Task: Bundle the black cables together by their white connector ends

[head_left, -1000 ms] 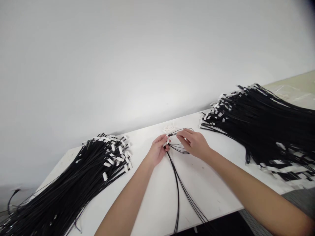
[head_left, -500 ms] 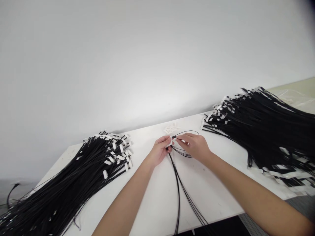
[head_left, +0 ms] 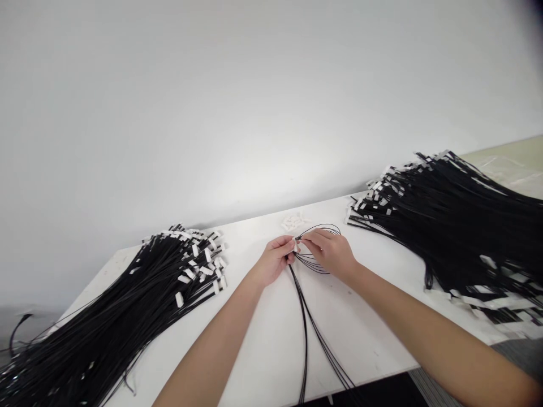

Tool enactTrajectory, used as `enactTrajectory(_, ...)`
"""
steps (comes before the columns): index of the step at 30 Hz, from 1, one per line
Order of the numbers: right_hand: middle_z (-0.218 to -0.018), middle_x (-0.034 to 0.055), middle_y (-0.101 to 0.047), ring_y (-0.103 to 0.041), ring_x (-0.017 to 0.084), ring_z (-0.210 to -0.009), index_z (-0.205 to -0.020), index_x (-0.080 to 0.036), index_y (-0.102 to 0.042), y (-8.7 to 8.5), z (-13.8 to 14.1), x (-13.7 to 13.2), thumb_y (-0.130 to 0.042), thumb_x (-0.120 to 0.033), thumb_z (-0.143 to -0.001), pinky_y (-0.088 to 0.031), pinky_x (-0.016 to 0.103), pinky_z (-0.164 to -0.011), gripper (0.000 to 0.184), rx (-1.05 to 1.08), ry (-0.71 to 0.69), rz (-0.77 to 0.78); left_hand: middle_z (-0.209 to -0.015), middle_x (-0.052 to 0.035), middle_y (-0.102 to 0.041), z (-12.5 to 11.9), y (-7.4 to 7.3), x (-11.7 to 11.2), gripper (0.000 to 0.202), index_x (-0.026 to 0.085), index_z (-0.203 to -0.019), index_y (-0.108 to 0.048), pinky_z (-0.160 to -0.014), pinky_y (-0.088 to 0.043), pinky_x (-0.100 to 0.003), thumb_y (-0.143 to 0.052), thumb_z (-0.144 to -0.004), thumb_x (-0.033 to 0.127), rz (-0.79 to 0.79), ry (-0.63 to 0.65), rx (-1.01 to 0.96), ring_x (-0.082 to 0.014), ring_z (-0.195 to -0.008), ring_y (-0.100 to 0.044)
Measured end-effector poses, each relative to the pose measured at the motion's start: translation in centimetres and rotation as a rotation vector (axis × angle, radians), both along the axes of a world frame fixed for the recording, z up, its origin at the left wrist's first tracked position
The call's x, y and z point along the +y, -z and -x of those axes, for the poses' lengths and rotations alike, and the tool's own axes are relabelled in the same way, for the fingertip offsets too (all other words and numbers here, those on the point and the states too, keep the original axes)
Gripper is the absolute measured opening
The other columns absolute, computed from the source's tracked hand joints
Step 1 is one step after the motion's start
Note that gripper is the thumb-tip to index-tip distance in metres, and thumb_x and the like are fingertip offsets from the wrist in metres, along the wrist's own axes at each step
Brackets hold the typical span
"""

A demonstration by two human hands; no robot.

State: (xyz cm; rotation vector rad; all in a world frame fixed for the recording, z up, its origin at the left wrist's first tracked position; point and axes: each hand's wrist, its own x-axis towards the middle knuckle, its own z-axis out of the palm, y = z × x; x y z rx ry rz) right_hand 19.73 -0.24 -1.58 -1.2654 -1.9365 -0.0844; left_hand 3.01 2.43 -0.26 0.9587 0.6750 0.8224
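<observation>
Between thumb and fingers, my left hand (head_left: pixel 275 260) pinches a small white connector (head_left: pixel 296 245) over the middle of the table. Thin black wires (head_left: pixel 311 264) come out of its right side and curve in loops toward my right hand (head_left: pixel 331 251). That hand is closed, thumb and fingertips pressed together on a wire end right beside the connector. The fingers partly hide the wire tip, and whether it is inside the connector I cannot tell. From under my left hand, black cables (head_left: pixel 306 316) hang down across the table and over its front edge.
Left lies a large pile of black cables (head_left: pixel 123 299) with white connectors at its far end. A bigger cable pile (head_left: pixel 462 226) covers the right side. Small loose white pieces (head_left: pixel 294 220) lie behind my hands on the white table (head_left: pixel 263 356), near the wall (head_left: pixel 263 113).
My right hand has shifted slightly left, closer to the connector. More of the wires now loop above and behind it. The left hand keeps its grip on the connector.
</observation>
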Motion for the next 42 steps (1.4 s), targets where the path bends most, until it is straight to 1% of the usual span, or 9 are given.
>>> enactTrajectory(4,-0.085,0.0001,-0.064,-0.055,0.008,-0.066,-0.089,-0.022,-0.061,-0.6,-0.2,0.0,-0.044,-0.026,-0.087,-0.034,0.02,-0.055,0.017,-0.051,0.058,-0.055,-0.073,-0.0044,-0.054,-0.2,0.0,0.0,0.02,0.011,-0.075,-0.059,-0.05,-0.032,-0.02,-0.065,-0.069,0.029,0.031,-0.023,-0.023,-0.0048,-0.051,-0.042)
enactTrajectory(9,-0.095,0.0059,-0.061,-0.054,0.017,-0.089,-0.095,-0.023,-0.059,-2.4,-0.3,-1.2,-0.051,-0.022,-0.082,-0.039,0.029,-0.077,0.015,-0.028,0.003,-0.32,-0.074,-0.004,-0.054,-0.2,0.5,0.4,0.022,0.011,-0.083,-0.061,-0.052,-0.037,-0.02,-0.066,-0.068,0.027,0.1,-0.118,-0.088,-0.0053,-0.053,-0.045)
enactTrajectory(12,-0.076,0.0028,-0.06,-0.052,0.011,-0.065,-0.085,-0.022,-0.058,-3.1,0.4,-2.3,-0.047,-0.024,-0.084,-0.039,0.024,-0.062,0.012,-0.011,-0.1,-0.115,-0.072,-0.0044,-0.054,-0.1,0.6,0.6,0.021,0.011,-0.081,-0.061,-0.055,-0.04,-0.021,-0.065,-0.068,0.027,0.107,-0.112,-0.13,-0.0069,-0.055,-0.047)
enactTrajectory(15,-0.058,-0.0005,-0.053,-0.042,0.009,-0.049,-0.067,-0.02,-0.054,-2.9,1.4,-2.9,-0.042,-0.027,-0.084,-0.028,0.022,-0.048,0.023,-0.04,-0.033,0.237,-0.072,-0.0039,-0.053,0.0,0.5,0.6,0.017,0.011,-0.076,-0.06,-0.056,-0.042,-0.022,-0.063,-0.07,0.027,0.09,-0.097,-0.168,-0.0074,-0.056,-0.047)
enactTrajectory(18,-0.047,-0.0022,-0.044,-0.035,0.008,-0.044,-0.052,-0.018,-0.043,-2.3,2.2,-2.9,-0.039,-0.029,-0.083,-0.021,0.022,-0.043,0.033,-0.025,-0.022,0.474,-0.074,-0.0028,-0.052,0.2,0.4,0.6,0.015,0.012,-0.074,-0.058,-0.054,-0.041,-0.021,-0.063,-0.071,0.026,0.108,-0.11,-0.183,-0.0067,-0.055,-0.047)
enactTrajectory(21,-0.048,-0.0034,-0.042,-0.033,0.008,-0.044,-0.053,-0.018,-0.041,-1.7,2.5,-2.7,-0.037,-0.031,-0.084,-0.022,0.02,-0.042,0.033,0.095,-0.091,0.594,-0.074,-0.0023,-0.052,0.2,0.3,0.5,0.015,0.013,-0.075,-0.056,-0.053,-0.041,-0.022,-0.063,-0.07,0.025,0.123,-0.1,-0.197,-0.0071,-0.054,-0.048)
enactTrajectory(25,-0.051,-0.004,-0.043,-0.035,0.008,-0.046,-0.056,-0.018,-0.04,-1.4,2.8,-2.6,-0.038,-0.031,-0.083,-0.024,0.019,-0.043,0.03,0.15,-0.099,0.611,-0.075,-0.002,-0.051,0.3,0.2,0.4,0.014,0.013,-0.075,-0.055,-0.054,-0.042,-0.022,-0.062,-0.07,0.024,0.127,-0.075,-0.211,-0.0075,-0.054,-0.049)
enactTrajectory(31,-0.05,-0.0048,-0.046,-0.035,0.007,-0.045,-0.058,-0.018,-0.04,-1.6,3.4,-2.9,-0.04,-0.027,-0.082,-0.019,0.02,-0.044,0.025,0.005,0.021,0.522,-0.074,-0.0019,-0.052,0.4,0.1,0.4,0.014,0.012,-0.077,-0.055,-0.056,-0.043,-0.023,-0.06,-0.072,0.024,0.123,-0.079,-0.201,-0.008,-0.055,-0.05)
enactTrajectory(42,-0.054,-0.004,-0.051,-0.038,0.008,-0.046,-0.066,-0.019,-0.045,-1.2,3.6,-2.8,-0.035,-0.032,-0.087,-0.018,0.022,-0.046,0.026,-0.061,0.101,0.519,-0.077,-0.0018,-0.053,0.3,0.2,0.5,0.013,0.014,-0.08,-0.057,-0.061,-0.044,-0.024,-0.06,-0.072,0.023,0.104,-0.133,-0.235,-0.0092,-0.062,-0.052)
